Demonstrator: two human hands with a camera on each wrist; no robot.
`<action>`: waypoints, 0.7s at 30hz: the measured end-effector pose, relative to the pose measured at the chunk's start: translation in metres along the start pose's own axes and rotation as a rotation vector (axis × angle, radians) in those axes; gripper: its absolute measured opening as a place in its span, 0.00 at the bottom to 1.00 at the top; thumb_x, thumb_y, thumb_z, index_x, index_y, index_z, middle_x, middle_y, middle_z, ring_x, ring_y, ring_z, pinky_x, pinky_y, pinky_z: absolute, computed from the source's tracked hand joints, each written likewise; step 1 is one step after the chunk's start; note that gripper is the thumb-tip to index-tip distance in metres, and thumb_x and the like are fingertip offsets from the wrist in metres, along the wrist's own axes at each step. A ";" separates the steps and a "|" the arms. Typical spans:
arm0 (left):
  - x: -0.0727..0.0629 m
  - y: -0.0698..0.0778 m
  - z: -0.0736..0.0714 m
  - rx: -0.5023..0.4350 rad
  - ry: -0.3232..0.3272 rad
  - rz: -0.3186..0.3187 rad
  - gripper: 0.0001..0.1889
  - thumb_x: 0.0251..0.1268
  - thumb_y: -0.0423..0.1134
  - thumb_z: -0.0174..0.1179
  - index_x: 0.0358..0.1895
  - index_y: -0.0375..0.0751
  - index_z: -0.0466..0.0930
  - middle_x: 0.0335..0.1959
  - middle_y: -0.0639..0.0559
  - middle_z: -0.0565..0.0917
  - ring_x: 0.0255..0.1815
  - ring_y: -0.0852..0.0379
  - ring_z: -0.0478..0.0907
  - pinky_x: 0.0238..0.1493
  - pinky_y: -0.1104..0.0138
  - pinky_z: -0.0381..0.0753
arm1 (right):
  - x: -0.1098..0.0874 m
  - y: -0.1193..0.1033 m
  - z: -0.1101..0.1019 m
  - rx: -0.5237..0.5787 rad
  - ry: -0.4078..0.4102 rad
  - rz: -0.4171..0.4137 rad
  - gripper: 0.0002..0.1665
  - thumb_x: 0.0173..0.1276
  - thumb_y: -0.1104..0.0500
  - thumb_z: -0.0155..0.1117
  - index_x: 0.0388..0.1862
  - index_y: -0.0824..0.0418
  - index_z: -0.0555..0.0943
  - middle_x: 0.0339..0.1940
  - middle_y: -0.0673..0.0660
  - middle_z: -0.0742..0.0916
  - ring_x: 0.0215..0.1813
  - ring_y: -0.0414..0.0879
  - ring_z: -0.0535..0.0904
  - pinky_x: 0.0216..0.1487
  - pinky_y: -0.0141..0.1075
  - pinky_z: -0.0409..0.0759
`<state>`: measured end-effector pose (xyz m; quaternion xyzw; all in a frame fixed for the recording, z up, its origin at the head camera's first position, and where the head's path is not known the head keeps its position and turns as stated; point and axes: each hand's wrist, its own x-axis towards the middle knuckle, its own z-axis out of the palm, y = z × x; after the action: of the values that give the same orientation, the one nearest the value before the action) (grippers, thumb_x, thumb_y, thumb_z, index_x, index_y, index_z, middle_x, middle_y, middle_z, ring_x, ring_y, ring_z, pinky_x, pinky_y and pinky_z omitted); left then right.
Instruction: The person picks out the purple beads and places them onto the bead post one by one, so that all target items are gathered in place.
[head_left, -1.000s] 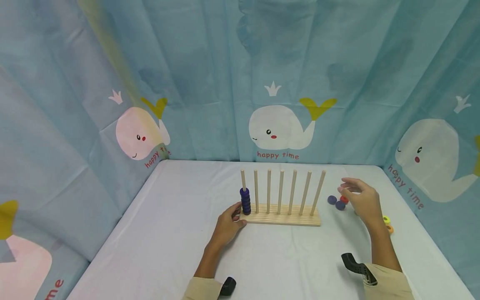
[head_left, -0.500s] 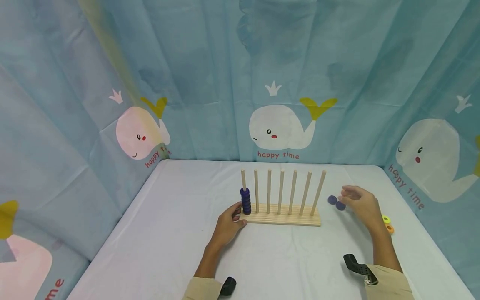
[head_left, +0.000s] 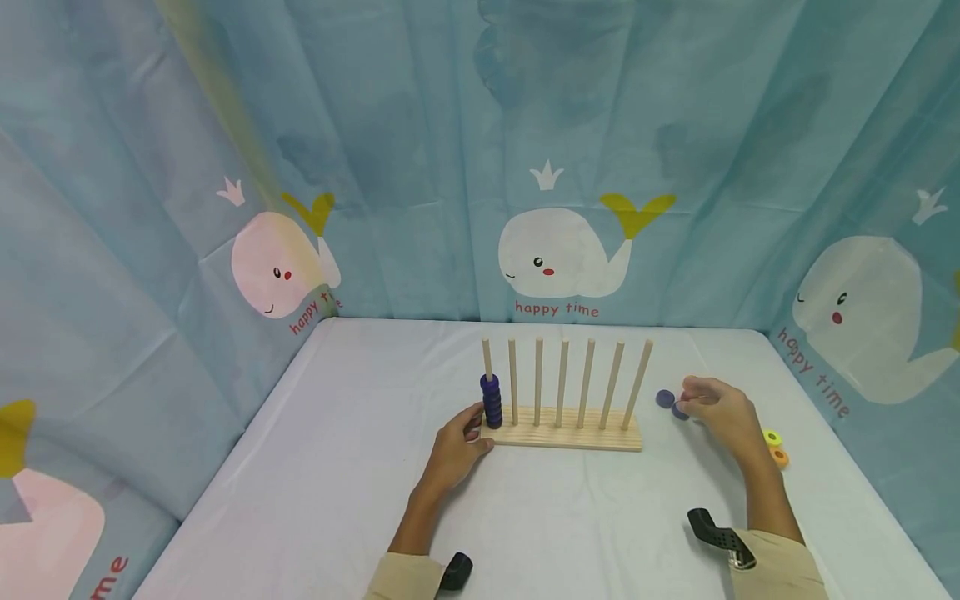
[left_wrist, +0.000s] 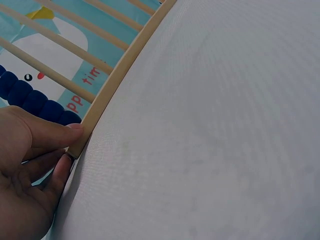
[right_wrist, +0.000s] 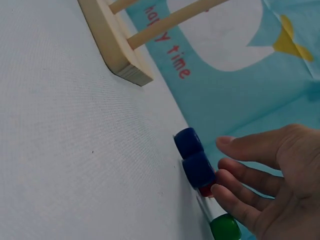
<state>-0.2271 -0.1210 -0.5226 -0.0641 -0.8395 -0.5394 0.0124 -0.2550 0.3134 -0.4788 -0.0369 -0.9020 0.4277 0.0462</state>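
A wooden counting rack [head_left: 562, 433] with several upright pegs stands on the table, its leftmost peg carrying a stack of dark blue beads [head_left: 491, 402]. My left hand [head_left: 452, 450] grips the left end of the base; in the left wrist view the thumb [left_wrist: 75, 129] lies on its edge with fingers below. Right of the rack, my right hand [head_left: 723, 412] hovers over loose beads, thumb and fingers apart. Two blue beads [right_wrist: 197, 170] lie just beyond its fingertips in the right wrist view. A red bead [right_wrist: 207, 190] is partly hidden behind them and the fingers.
A green bead [right_wrist: 225, 228] lies below the right fingers in the right wrist view. Yellow [head_left: 773, 437] and orange beads [head_left: 780, 457] sit beside the right forearm. A whale-print curtain [head_left: 420, 167] surrounds the white table [head_left: 337, 467] at the back and sides.
My right hand has come down lower over the loose beads and now covers the red bead in the head view. My left hand and the rack stay in place.
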 end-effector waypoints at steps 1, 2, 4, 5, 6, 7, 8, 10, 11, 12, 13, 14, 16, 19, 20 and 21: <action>0.000 0.000 0.000 0.000 0.000 0.000 0.33 0.61 0.30 0.65 0.71 0.41 0.66 0.64 0.48 0.75 0.62 0.55 0.74 0.60 0.69 0.75 | 0.000 0.000 0.000 -0.001 -0.002 -0.001 0.34 0.68 0.53 0.65 0.69 0.63 0.70 0.57 0.65 0.82 0.59 0.62 0.76 0.57 0.58 0.75; 0.000 0.001 0.000 -0.001 -0.001 -0.001 0.33 0.61 0.30 0.65 0.71 0.41 0.66 0.64 0.48 0.75 0.62 0.55 0.73 0.60 0.69 0.75 | 0.001 0.000 0.000 -0.002 -0.004 -0.002 0.34 0.68 0.53 0.66 0.69 0.64 0.70 0.57 0.65 0.82 0.59 0.62 0.76 0.56 0.57 0.75; 0.000 0.002 0.000 -0.001 -0.002 -0.002 0.33 0.61 0.30 0.65 0.71 0.41 0.66 0.64 0.48 0.75 0.62 0.55 0.73 0.60 0.69 0.75 | 0.001 0.000 0.000 -0.005 -0.008 -0.001 0.33 0.67 0.55 0.66 0.68 0.64 0.70 0.57 0.65 0.82 0.58 0.62 0.77 0.56 0.57 0.76; -0.001 0.002 0.000 0.000 -0.002 -0.003 0.33 0.61 0.31 0.65 0.71 0.41 0.65 0.64 0.48 0.75 0.62 0.55 0.73 0.60 0.69 0.75 | 0.001 0.001 0.000 -0.008 -0.010 0.001 0.33 0.67 0.55 0.66 0.68 0.64 0.70 0.56 0.65 0.82 0.58 0.62 0.77 0.55 0.56 0.76; -0.001 0.002 -0.001 0.002 -0.002 -0.005 0.33 0.61 0.31 0.65 0.71 0.41 0.65 0.64 0.48 0.75 0.62 0.55 0.73 0.61 0.69 0.75 | 0.002 0.001 0.000 -0.011 -0.014 0.005 0.33 0.67 0.55 0.66 0.68 0.64 0.70 0.56 0.65 0.82 0.58 0.62 0.77 0.55 0.56 0.76; -0.001 0.002 -0.001 0.003 -0.001 -0.007 0.33 0.61 0.31 0.65 0.71 0.41 0.65 0.64 0.48 0.75 0.62 0.55 0.73 0.61 0.68 0.75 | 0.002 0.000 0.000 -0.013 -0.017 0.010 0.33 0.66 0.56 0.66 0.68 0.64 0.70 0.56 0.65 0.82 0.58 0.62 0.77 0.55 0.56 0.76; -0.001 0.003 -0.001 0.003 0.000 -0.009 0.34 0.61 0.31 0.65 0.71 0.41 0.65 0.63 0.47 0.75 0.62 0.55 0.73 0.61 0.68 0.75 | 0.002 0.000 0.000 -0.019 -0.020 0.009 0.33 0.66 0.56 0.66 0.67 0.64 0.71 0.56 0.65 0.82 0.58 0.62 0.77 0.55 0.56 0.76; -0.002 0.003 -0.001 0.006 0.002 -0.013 0.34 0.61 0.31 0.65 0.71 0.41 0.65 0.63 0.48 0.76 0.62 0.55 0.73 0.61 0.68 0.75 | 0.003 -0.001 0.000 -0.033 -0.027 0.007 0.33 0.66 0.56 0.67 0.67 0.64 0.71 0.56 0.66 0.82 0.58 0.62 0.77 0.55 0.56 0.76; -0.002 0.003 -0.001 0.006 0.003 -0.016 0.34 0.61 0.31 0.65 0.71 0.41 0.66 0.63 0.48 0.76 0.62 0.55 0.74 0.61 0.68 0.75 | 0.004 -0.001 0.000 -0.040 -0.030 0.007 0.33 0.66 0.56 0.67 0.67 0.65 0.71 0.56 0.66 0.82 0.58 0.62 0.77 0.55 0.57 0.76; -0.002 0.003 -0.001 0.005 0.004 -0.017 0.33 0.61 0.31 0.65 0.71 0.41 0.66 0.63 0.48 0.76 0.62 0.55 0.74 0.60 0.68 0.75 | 0.004 -0.001 0.001 -0.049 -0.032 0.004 0.33 0.65 0.56 0.67 0.67 0.65 0.71 0.56 0.66 0.82 0.57 0.62 0.77 0.55 0.57 0.76; -0.002 0.003 -0.001 0.004 0.006 -0.016 0.33 0.61 0.31 0.65 0.71 0.41 0.66 0.63 0.47 0.76 0.61 0.55 0.74 0.60 0.68 0.75 | 0.005 -0.001 0.001 -0.055 -0.033 0.000 0.33 0.65 0.56 0.68 0.67 0.65 0.71 0.56 0.66 0.82 0.57 0.63 0.77 0.55 0.57 0.76; -0.002 0.003 -0.001 0.003 0.006 -0.015 0.33 0.61 0.31 0.65 0.71 0.42 0.66 0.63 0.47 0.76 0.61 0.54 0.74 0.60 0.67 0.75 | 0.005 -0.002 0.001 -0.062 -0.036 -0.002 0.33 0.65 0.56 0.68 0.67 0.65 0.71 0.56 0.67 0.82 0.57 0.63 0.77 0.55 0.57 0.76; -0.001 0.003 -0.001 0.001 0.006 -0.012 0.33 0.61 0.31 0.65 0.71 0.42 0.66 0.62 0.47 0.76 0.61 0.54 0.74 0.60 0.67 0.76 | 0.005 -0.002 0.002 -0.073 -0.042 -0.002 0.33 0.65 0.57 0.68 0.67 0.66 0.71 0.56 0.67 0.82 0.57 0.63 0.77 0.55 0.57 0.76; -0.001 0.002 0.000 0.000 0.002 -0.010 0.33 0.61 0.30 0.65 0.71 0.42 0.66 0.63 0.48 0.76 0.61 0.54 0.74 0.60 0.67 0.75 | 0.005 -0.003 0.003 -0.083 -0.057 0.002 0.34 0.65 0.57 0.68 0.67 0.66 0.70 0.57 0.68 0.81 0.58 0.64 0.76 0.55 0.58 0.76; -0.001 0.002 0.000 0.001 0.001 -0.010 0.33 0.61 0.30 0.65 0.71 0.43 0.66 0.63 0.48 0.76 0.61 0.55 0.74 0.60 0.67 0.75 | 0.005 -0.003 0.003 -0.086 -0.064 0.003 0.34 0.65 0.58 0.68 0.67 0.66 0.70 0.57 0.69 0.80 0.58 0.64 0.76 0.55 0.58 0.76; -0.001 0.001 0.000 0.002 0.001 -0.009 0.33 0.61 0.30 0.65 0.71 0.43 0.66 0.63 0.48 0.76 0.61 0.55 0.74 0.60 0.68 0.75 | 0.004 -0.004 0.004 -0.086 -0.069 0.005 0.33 0.65 0.58 0.68 0.66 0.67 0.70 0.57 0.69 0.80 0.58 0.64 0.76 0.55 0.58 0.76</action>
<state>-0.2261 -0.1208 -0.5215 -0.0601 -0.8404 -0.5386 0.0104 -0.2599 0.3086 -0.4780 -0.0261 -0.9206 0.3894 0.0125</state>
